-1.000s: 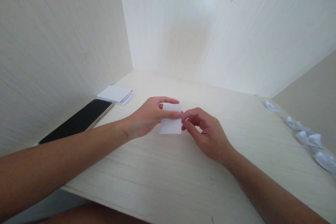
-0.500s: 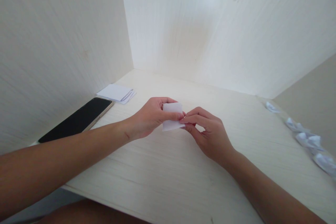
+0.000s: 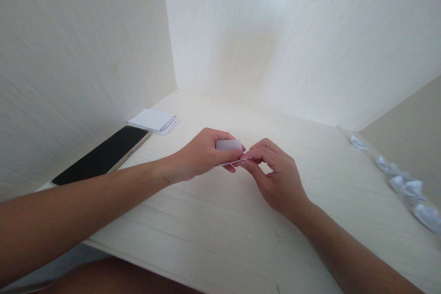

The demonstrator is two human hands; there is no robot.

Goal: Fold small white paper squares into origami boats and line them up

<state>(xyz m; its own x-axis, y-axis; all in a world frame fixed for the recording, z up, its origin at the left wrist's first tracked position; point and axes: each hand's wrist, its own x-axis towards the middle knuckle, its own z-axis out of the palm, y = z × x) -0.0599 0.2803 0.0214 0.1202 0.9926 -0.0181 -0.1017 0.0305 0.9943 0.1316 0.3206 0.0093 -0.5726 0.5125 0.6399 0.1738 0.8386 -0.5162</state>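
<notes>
A small white paper slip (image 3: 228, 145) is held just above the pale wooden desk (image 3: 213, 220), near its middle. My left hand (image 3: 201, 155) pinches the slip from the left with thumb and fingers closed on it. My right hand (image 3: 272, 174) pinches the slip's right edge with fingertips pressed together. The slip is tilted nearly edge-on, so only its upper part and a thin lower edge show between the fingers.
A black phone (image 3: 103, 154) lies on the desk by the left wall. A small stack of white paper squares (image 3: 154, 121) sits behind it. Several folded white paper pieces (image 3: 403, 183) line the desk's right edge. Walls close in at left and back.
The slip has gone from hanging flat and facing me to folded or tilted nearly edge-on. Both hands have drawn closer together around it.
</notes>
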